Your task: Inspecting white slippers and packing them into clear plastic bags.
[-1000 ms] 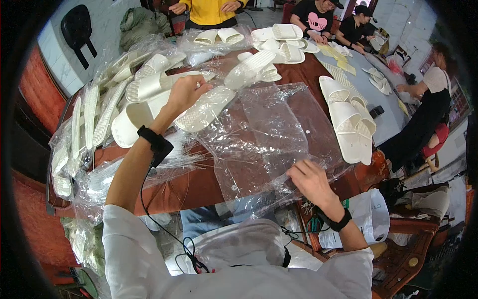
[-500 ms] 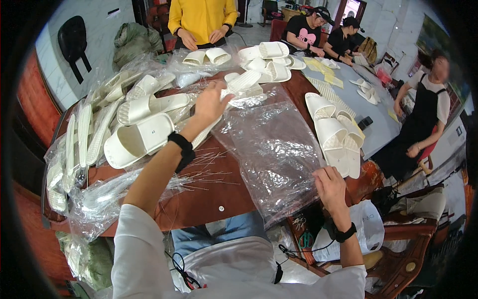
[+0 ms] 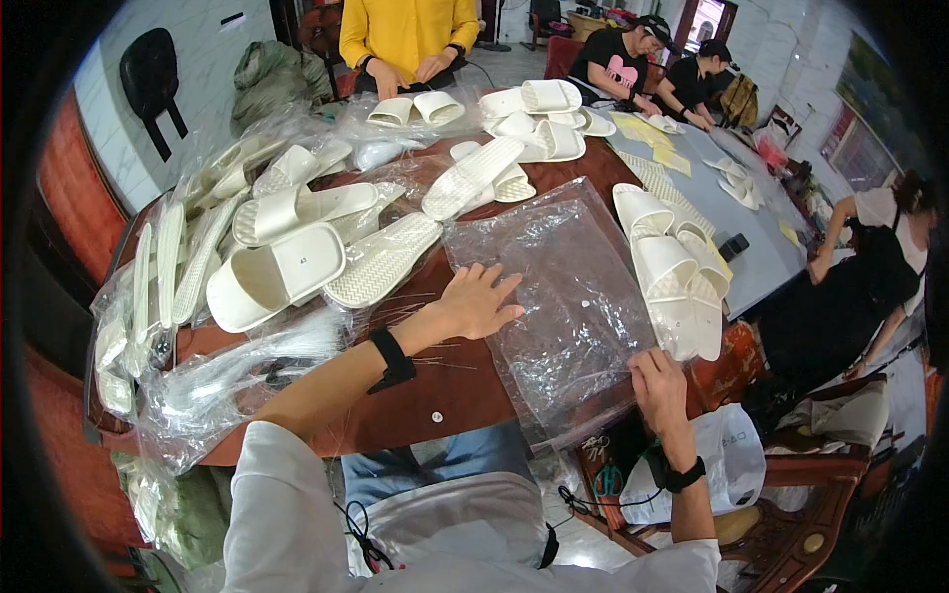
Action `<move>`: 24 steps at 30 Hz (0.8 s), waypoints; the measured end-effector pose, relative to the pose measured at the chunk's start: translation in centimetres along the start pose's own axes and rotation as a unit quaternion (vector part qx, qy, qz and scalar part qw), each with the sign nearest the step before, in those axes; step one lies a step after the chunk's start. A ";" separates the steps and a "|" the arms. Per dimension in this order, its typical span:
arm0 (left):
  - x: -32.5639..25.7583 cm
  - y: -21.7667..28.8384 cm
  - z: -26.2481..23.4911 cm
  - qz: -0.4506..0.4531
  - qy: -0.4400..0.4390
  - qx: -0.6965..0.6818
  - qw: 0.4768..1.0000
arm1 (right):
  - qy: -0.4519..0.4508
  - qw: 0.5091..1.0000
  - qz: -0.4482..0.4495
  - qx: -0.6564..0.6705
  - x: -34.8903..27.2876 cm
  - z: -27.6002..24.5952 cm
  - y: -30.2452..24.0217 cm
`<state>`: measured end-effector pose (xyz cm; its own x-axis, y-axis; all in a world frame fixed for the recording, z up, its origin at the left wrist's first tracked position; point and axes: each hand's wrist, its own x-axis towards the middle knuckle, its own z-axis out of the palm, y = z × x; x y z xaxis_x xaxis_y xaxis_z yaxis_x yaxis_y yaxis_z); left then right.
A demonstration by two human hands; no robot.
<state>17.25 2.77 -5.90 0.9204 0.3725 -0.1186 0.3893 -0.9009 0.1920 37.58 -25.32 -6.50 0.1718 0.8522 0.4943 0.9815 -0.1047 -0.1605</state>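
Clear bag (image 3: pixel 573 321) flat; L hand (image 3: pixel 474 301) palm-down, fingers apart; R hand (image 3: pixel 660 387) curled @ edge, can't tell grip.

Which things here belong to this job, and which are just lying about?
Likely the job:
clear plastic bag, with left hand and right hand at its edges
white slide sandals beside it

Seemingly lying about:
teal-handled scissors
small white disc
white plastic bag
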 end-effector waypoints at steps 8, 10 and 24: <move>0.5 -1.7 -0.1 -0.032 -0.062 -0.014 0.997 | -0.004 1.000 0.008 -0.023 -0.7 0.5 -0.5; 0.7 -1.6 0.0 -0.034 -0.061 -0.007 0.998 | -0.015 0.999 0.013 -0.030 -0.6 0.3 -0.6; 3.0 -3.3 1.3 -0.041 -0.025 0.021 0.999 | -0.023 0.994 0.090 -0.057 2.0 3.8 -0.8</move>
<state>18.72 6.55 -8.17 0.8823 0.4343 -0.1815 0.4602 -0.8768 0.1391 36.82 -21.58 -8.68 0.3446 0.8367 0.4256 0.9387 -0.3133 -0.1441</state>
